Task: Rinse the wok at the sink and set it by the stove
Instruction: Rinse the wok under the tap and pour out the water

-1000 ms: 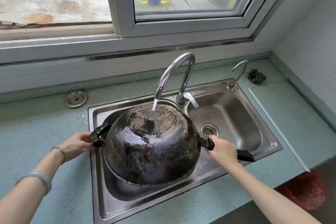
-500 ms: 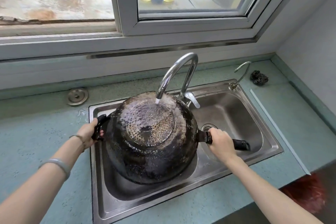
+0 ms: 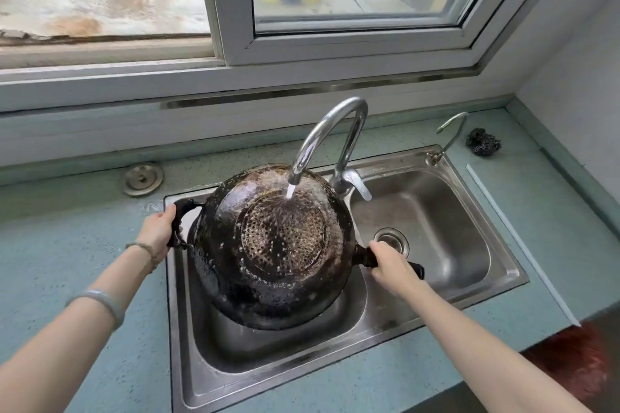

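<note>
The blackened wok is held upside down and tilted over the left basin of the steel double sink, its dotted underside facing me. Water runs from the curved faucet onto the upper part of that underside. My left hand grips the small loop handle at the wok's left. My right hand is closed around the long black handle at its right, above the divider between the basins. The wok's inside is hidden.
A small second tap stands at the sink's far right corner, with a dark scouring pad beside it. A round metal cap lies on the teal counter at left. The window sill runs behind; the counter edge is at right.
The wok has risen and tipped further toward me under the stream, so the water now hits higher on its underside. Both hands moved up and back with the handles.
</note>
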`<control>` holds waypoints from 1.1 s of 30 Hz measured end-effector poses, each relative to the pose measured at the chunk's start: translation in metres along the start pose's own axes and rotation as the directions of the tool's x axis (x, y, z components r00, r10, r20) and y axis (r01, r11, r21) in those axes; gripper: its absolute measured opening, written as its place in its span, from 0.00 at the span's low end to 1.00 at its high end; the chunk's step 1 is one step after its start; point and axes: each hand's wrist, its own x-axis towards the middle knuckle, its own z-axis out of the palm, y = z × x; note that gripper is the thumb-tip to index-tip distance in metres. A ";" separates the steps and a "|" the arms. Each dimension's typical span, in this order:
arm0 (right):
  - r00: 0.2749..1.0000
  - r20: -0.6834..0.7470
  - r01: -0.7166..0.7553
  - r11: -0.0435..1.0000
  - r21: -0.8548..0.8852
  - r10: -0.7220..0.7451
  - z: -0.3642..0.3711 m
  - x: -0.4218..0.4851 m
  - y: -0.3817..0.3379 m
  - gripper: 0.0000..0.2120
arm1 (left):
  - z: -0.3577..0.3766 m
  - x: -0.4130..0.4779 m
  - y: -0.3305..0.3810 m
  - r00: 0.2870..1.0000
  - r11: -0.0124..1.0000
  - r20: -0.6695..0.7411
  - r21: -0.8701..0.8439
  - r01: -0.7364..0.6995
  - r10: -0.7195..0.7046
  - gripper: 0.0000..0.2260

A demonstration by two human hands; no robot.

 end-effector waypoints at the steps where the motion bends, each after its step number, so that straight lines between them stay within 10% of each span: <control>1: 1.000 0.010 -0.011 1.000 0.006 0.011 0.002 0.002 -0.002 0.09 | -0.001 0.000 0.002 1.000 1.000 -0.014 0.008 -0.010 0.010 0.17; 14: 0.996 0.067 -0.053 0.998 0.022 0.051 0.005 0.012 -0.012 0.17 | -0.014 -0.002 -0.003 1.000 1.000 -0.015 -0.028 0.013 -0.014 0.19; 33: 0.974 -0.219 -0.009 0.950 -0.311 -0.062 -0.039 -0.020 0.026 0.20 | 0.028 0.000 -0.035 0.971 0.952 0.205 -0.253 0.175 -0.124 0.12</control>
